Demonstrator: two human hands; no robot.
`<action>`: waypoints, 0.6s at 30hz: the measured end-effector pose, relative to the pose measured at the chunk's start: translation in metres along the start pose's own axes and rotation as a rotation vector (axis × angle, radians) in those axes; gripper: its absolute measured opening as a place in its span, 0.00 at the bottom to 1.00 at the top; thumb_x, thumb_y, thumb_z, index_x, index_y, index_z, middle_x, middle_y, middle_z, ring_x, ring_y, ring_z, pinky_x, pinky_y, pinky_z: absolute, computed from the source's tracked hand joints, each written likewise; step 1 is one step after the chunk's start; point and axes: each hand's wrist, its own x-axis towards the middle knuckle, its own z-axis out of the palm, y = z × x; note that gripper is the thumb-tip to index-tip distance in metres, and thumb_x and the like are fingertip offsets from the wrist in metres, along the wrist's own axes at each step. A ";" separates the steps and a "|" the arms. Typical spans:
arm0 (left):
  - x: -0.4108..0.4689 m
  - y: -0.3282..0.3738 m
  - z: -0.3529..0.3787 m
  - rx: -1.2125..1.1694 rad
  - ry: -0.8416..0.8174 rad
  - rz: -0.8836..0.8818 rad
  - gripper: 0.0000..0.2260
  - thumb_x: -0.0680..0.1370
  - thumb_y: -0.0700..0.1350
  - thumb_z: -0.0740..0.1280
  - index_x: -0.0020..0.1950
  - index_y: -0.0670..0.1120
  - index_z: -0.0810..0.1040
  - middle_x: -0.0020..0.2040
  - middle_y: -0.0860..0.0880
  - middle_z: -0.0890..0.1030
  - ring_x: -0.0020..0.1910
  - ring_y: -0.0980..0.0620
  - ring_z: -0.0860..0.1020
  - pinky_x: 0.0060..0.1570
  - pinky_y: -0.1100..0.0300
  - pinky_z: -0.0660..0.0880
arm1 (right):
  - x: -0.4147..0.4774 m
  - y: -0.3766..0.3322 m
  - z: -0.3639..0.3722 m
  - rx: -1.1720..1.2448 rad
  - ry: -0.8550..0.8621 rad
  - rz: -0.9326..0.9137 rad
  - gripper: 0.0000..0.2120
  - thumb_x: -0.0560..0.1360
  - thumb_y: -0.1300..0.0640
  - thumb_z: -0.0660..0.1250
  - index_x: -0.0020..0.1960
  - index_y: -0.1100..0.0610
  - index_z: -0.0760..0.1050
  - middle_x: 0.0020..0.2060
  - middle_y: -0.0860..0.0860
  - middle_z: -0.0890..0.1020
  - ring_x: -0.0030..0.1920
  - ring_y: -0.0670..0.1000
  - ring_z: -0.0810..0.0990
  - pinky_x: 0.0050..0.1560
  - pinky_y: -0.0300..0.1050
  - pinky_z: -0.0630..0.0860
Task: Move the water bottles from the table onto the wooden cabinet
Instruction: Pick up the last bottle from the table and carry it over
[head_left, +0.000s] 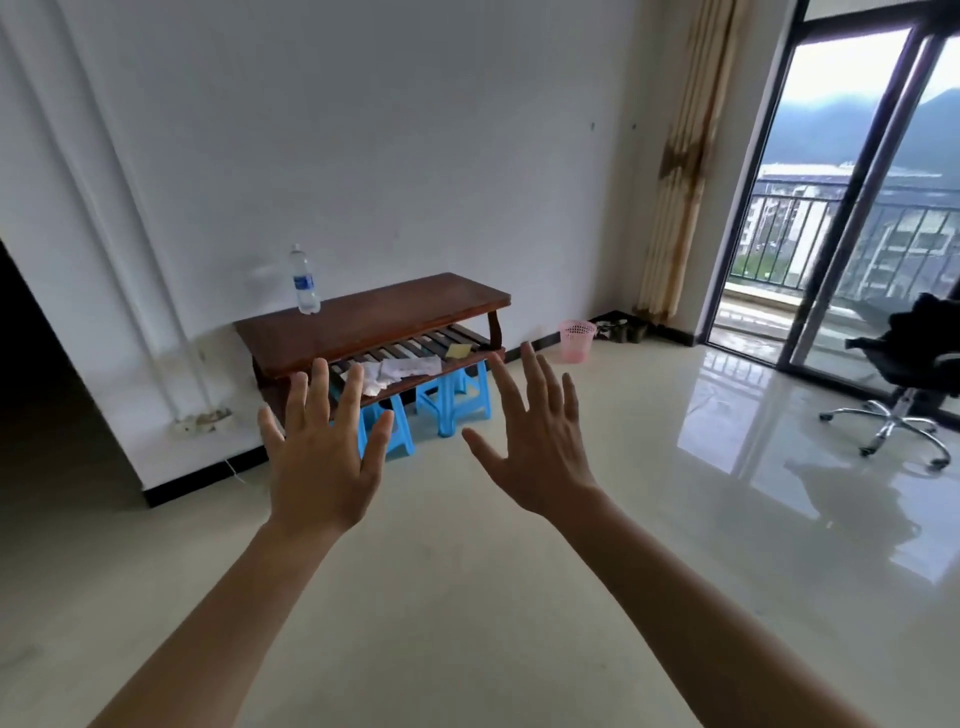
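Both hands empty, left hand (322, 467) & right hand (540, 457) fingers spread; water bottle (304, 280) upright on wooden cabinet (395, 317).

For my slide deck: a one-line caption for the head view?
Both empty hands, left and right, spread toward a water bottle standing on a wooden table.

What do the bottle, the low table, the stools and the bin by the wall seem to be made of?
Bottle: clear plastic, probably; see-through, white cap, blue label.
Table: dark wood with a glossy varnish; reddish-brown, reflective top, slatted shelf.
Stools: blue moulded plastic, uniform colour.
Bin: pink plastic with a perforated mesh wall.
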 end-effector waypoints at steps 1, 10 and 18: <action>0.031 -0.006 0.013 0.008 -0.019 0.002 0.30 0.82 0.63 0.46 0.80 0.49 0.60 0.79 0.38 0.61 0.77 0.36 0.60 0.69 0.29 0.57 | 0.029 0.006 0.016 0.004 -0.008 0.001 0.41 0.78 0.32 0.56 0.83 0.46 0.42 0.82 0.57 0.44 0.82 0.59 0.46 0.80 0.64 0.48; 0.229 -0.031 0.106 0.002 0.032 0.010 0.30 0.82 0.63 0.46 0.80 0.49 0.59 0.78 0.38 0.62 0.77 0.36 0.60 0.70 0.29 0.57 | 0.209 0.069 0.105 -0.022 0.028 -0.011 0.43 0.78 0.31 0.57 0.82 0.43 0.36 0.83 0.56 0.43 0.82 0.58 0.44 0.80 0.64 0.47; 0.391 -0.057 0.242 0.039 0.030 0.024 0.31 0.81 0.64 0.47 0.81 0.50 0.57 0.80 0.39 0.55 0.78 0.37 0.57 0.70 0.28 0.53 | 0.368 0.161 0.234 -0.074 0.069 -0.026 0.42 0.78 0.29 0.54 0.82 0.44 0.39 0.82 0.59 0.43 0.81 0.62 0.42 0.79 0.68 0.46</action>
